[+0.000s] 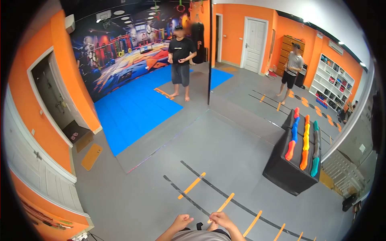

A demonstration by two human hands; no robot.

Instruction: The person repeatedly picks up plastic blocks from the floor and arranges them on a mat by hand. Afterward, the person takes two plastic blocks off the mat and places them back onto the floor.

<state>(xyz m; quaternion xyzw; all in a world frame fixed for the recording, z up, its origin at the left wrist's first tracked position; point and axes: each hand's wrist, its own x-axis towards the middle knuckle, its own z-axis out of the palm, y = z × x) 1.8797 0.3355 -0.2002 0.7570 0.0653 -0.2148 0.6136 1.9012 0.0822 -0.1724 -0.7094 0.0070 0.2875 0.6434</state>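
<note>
My left hand (182,222) is curled into a loose fist in front of my body, low in the head view. Beside it, a short gap to the right, my right hand (221,220) is also closed, knuckles forward. Nothing shows in either fist. Below them the floor carries an agility ladder with black side straps (219,188) and orange rungs (192,185). The right hand overlaps one orange rung in the picture. A small black piece (200,226) shows between my wrists; I cannot tell what it is.
A person in black (181,60) stands beyond, near blue mats (140,116). At the right, a black padded block (277,164) bears several coloured strips (306,140). A wall mirror (241,88) reflects a figure in grey. An orange mat (92,156) lies by the left doorway.
</note>
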